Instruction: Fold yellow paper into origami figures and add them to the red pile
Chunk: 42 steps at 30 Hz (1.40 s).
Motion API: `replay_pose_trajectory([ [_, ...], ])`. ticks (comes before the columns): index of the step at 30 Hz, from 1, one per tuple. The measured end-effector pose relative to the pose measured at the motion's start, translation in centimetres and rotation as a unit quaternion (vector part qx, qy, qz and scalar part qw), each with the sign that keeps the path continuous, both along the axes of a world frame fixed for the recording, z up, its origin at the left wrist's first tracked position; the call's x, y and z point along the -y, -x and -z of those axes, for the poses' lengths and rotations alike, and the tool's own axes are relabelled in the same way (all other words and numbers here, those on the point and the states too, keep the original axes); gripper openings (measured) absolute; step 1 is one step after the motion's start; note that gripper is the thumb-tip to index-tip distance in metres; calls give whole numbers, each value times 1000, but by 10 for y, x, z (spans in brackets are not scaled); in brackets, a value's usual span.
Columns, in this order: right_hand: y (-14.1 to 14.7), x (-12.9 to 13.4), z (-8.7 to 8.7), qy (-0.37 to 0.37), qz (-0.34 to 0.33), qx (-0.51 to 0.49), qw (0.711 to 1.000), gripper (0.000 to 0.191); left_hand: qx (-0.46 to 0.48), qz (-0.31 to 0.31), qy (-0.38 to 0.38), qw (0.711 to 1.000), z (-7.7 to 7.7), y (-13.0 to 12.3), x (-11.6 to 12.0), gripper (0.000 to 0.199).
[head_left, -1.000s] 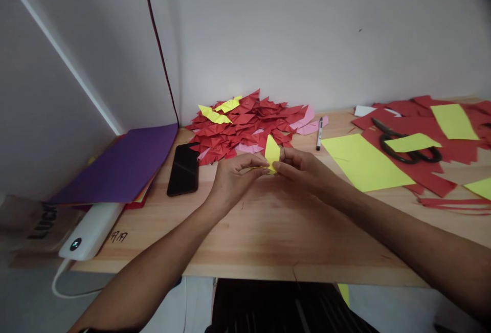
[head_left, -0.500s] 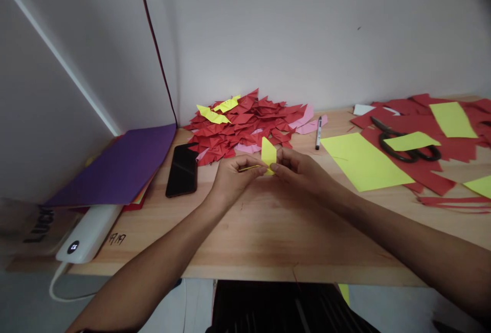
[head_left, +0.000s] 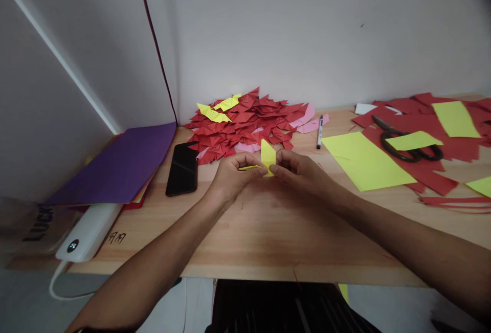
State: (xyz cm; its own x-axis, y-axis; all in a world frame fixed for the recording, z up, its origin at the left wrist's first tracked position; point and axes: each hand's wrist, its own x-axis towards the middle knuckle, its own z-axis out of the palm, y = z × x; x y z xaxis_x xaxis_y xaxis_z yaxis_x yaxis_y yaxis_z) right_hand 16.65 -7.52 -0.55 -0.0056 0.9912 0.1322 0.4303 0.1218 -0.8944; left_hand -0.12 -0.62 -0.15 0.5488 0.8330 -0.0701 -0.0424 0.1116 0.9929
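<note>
Between my two hands is a small folded piece of yellow paper (head_left: 268,155), one flap standing upright and another lying out to the left. My left hand (head_left: 238,173) pinches its left part between thumb and fingers. From the other side, my right hand (head_left: 297,168) grips the right edge, thumb low near the crease. Both hands are just above the wooden table (head_left: 268,236). Right behind them lies a heap of folded red paper pieces (head_left: 245,128), with pink ones among them and yellow folded pieces (head_left: 213,113) on top.
A black phone (head_left: 182,169) lies left of my hands, beside purple sheets (head_left: 118,164) and a white power bank (head_left: 88,233) with a cable. To the right are a marker (head_left: 319,132), a yellow sheet (head_left: 364,161), black scissors (head_left: 408,154) and red paper scraps (head_left: 441,182).
Hardly anything differs. The yellow paper's upright flap has tilted very slightly between my fingers, and both hands keep their grip in the same place.
</note>
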Motion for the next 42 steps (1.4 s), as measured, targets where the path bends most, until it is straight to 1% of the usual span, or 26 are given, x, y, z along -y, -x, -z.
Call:
replay_pose_trajectory([
  [3,1,0,-3,-1,4,2,1000,20,-7,19,0,1000,-3,1,0,22],
  [7,1,1,-4,-5,24,-23,999,20,14,27,-12,999,-4,1,1,23],
  [11,-1,-1,-2,-16,51,-36,998,22,30,12,-15,999,-3,0,1,28],
  [14,-2,-2,-1,-19,62,-39,997,22,57,-3,-13,998,-2,-1,1,27],
  [17,-1,-2,-1,-18,67,-36,997,22,63,6,-36,997,-3,0,1,24],
  [21,-1,-1,-3,-26,70,-19,997,22,33,24,-88,995,-6,1,3,24],
  [24,-1,-1,-4,-41,72,-10,997,21,27,46,-98,994,-8,2,3,24],
  [26,-1,-1,-4,-55,71,-1,996,20,35,51,-103,993,-7,2,2,20],
  [29,-2,-1,-2,-69,63,13,996,19,39,36,-119,991,-5,1,1,14],
  [34,-2,-2,-2,-70,63,9,996,18,24,8,-110,994,-6,1,3,17],
  [36,-2,-2,-3,-70,63,10,996,19,15,-8,-143,990,-7,2,5,14],
  [38,-2,-2,-3,-69,60,8,996,19,1,-24,-194,981,-9,2,7,9],
  [42,-2,-2,-3,-64,60,7,996,18,-12,-28,-255,966,-10,3,8,5],
])
